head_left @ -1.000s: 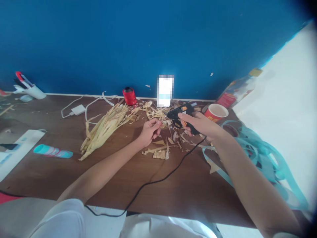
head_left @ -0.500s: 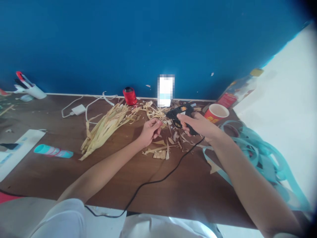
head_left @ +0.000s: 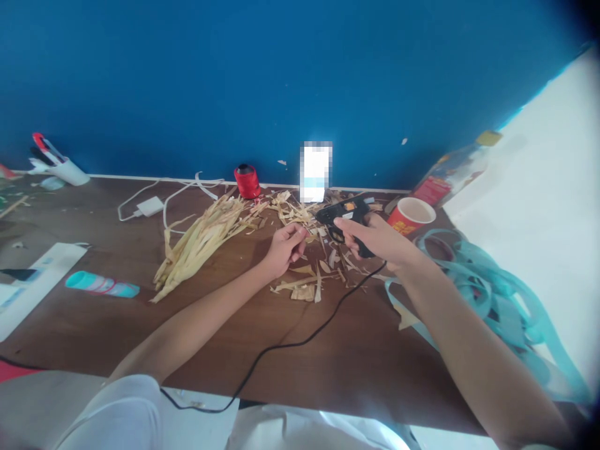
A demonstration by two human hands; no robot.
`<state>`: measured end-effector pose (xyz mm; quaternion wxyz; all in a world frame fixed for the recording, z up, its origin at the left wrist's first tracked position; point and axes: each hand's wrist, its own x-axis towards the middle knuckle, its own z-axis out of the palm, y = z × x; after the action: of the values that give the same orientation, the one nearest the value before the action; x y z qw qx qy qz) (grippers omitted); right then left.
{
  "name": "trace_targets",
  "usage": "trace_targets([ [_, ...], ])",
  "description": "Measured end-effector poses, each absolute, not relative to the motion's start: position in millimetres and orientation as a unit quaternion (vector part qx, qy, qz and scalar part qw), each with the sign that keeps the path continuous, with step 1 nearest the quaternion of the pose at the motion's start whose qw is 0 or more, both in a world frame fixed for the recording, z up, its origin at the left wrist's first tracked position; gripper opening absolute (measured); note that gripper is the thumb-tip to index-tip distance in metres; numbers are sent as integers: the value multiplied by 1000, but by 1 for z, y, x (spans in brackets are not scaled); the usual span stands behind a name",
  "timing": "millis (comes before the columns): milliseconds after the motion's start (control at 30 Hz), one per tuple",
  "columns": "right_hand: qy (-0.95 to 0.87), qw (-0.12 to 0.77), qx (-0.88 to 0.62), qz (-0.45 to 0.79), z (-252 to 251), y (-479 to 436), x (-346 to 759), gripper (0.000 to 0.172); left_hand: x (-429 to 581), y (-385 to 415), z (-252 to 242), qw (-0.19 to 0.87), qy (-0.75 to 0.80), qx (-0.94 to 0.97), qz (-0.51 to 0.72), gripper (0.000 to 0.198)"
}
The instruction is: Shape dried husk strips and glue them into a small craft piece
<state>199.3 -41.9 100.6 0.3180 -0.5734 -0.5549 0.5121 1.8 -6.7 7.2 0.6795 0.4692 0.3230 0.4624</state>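
My right hand (head_left: 370, 236) is wrapped round a black hot glue gun (head_left: 344, 211), its nozzle pointing left. From its handle a black cord (head_left: 300, 342) runs down over the table's front edge. Just left of the nozzle, my left hand (head_left: 287, 247) is closed in a pinch; whatever its fingertips hold is too small to make out. Dry husk scraps (head_left: 304, 290) lie scattered under and around both hands. A bundle of dried corn husks (head_left: 197, 247) rests left of my left hand.
Along the wall stand a red thread spool (head_left: 247, 182), a bright blurred-out screen (head_left: 315, 172) and a white pen cup (head_left: 70, 172). A paper cup (head_left: 410, 215), a bottle (head_left: 450, 172) and turquoise ribbon (head_left: 525, 306) are at right. A turquoise roll (head_left: 100, 284) and white charger (head_left: 150, 206) lie left.
Both hands and the glue gun keep almost the same place. The whole view has shifted very slightly.
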Motion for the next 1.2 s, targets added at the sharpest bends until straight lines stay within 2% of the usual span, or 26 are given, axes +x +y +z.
trace_targets([
  [267, -558, 322, -577, 503, 98, -40, 200, 49, 1, -7, 8, 683, 325, 462, 463, 35],
  [733, -525, 318, -592, 522, 103, -42, 196, 40, 2, -7, 6, 679, 321, 470, 463, 32],
  [900, -527, 342, -569, 531, 100, -41, 197, 40, 2, -7, 7, 674, 324, 471, 467, 33],
  [1200, -562, 390, -557, 471, 107, -41, 200, 35, 1, -7, 9, 679, 324, 461, 471, 34],
])
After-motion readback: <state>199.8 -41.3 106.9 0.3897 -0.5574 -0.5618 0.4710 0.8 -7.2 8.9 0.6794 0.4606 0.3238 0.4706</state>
